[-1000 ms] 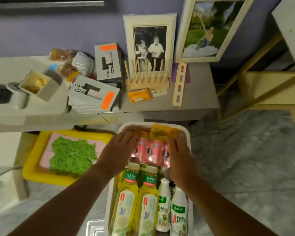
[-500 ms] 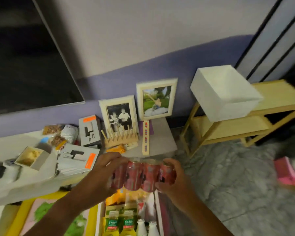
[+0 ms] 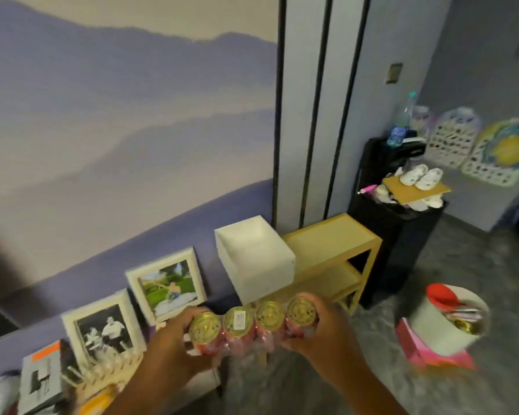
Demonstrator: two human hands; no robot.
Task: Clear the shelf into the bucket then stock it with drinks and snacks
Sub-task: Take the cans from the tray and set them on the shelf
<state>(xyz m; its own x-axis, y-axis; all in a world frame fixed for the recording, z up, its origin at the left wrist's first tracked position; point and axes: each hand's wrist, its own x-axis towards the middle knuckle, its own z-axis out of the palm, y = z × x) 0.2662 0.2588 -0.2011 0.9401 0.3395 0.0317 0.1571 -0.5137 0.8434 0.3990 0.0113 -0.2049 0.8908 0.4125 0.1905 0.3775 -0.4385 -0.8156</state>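
Both hands are up in front holding one shrink-wrapped pack of cans, 4 cans in a row with gold tops facing the camera and red sides. The left hand has its grip curled round the leftmost can, the right hand is wrapped round the rightmost one, so the pack is pinched between the two, in the air just in front of the wooden shelf. The shelf shows 2 levels, with 1 white box sitting on the left end of its top. To the left, 2 framed photos lean on the purple wall over a low tabletop. On the right, 1 white bucket stands on the floor with stuff inside, hard to make out, on something pink
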